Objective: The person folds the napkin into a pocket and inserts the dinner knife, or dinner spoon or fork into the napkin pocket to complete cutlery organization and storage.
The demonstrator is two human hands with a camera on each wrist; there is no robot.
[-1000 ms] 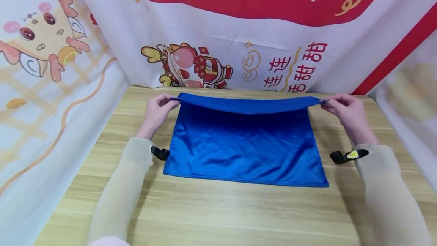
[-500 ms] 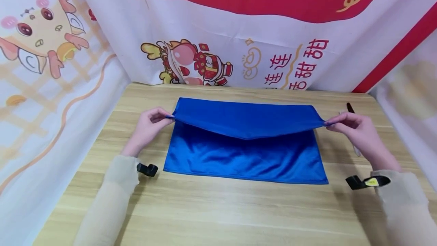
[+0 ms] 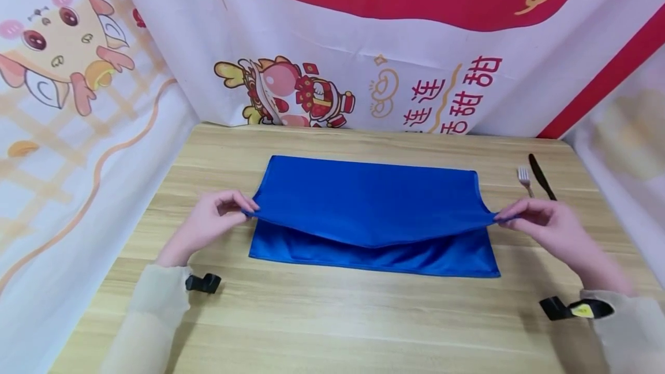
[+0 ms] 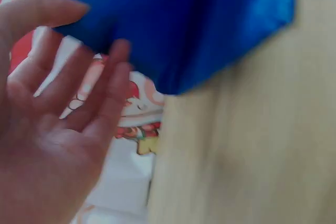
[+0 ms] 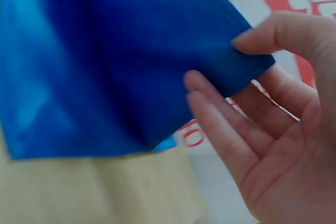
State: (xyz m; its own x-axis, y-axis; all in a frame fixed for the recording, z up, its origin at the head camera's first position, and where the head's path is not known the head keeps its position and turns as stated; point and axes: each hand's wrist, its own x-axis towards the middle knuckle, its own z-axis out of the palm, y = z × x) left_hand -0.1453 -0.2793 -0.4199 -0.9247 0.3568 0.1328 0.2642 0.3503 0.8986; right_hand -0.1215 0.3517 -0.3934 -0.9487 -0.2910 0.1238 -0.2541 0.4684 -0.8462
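Observation:
A blue satin-like cloth (image 3: pixel 363 198) lies on the wooden table, its far part folded over toward the near edge. The raised upper layer sags in the middle, and a strip of the lower layer (image 3: pixel 306 247) shows beneath it. At the left corner of that layer, my left hand (image 3: pixel 210 221) pinches the cloth between thumb and fingers. My right hand (image 3: pixel 553 232) pinches the right corner. Both wrist views show the thumb on one face of the cloth (image 4: pixel 157 19) and fingers behind; the right corner (image 5: pixel 252 64) pokes out past the right thumb.
A fork (image 3: pixel 525 179) and a dark-handled knife (image 3: pixel 541 176) lie at the back right of the table (image 3: pixel 332 316), partly behind my right hand. Printed white fabric (image 3: pixel 332 33) hangs along the back and both sides.
Both hands have drawn the far edge of the cloth toward the near side, so the upper layer covers more of the lower one. The fork and knife have come into view.

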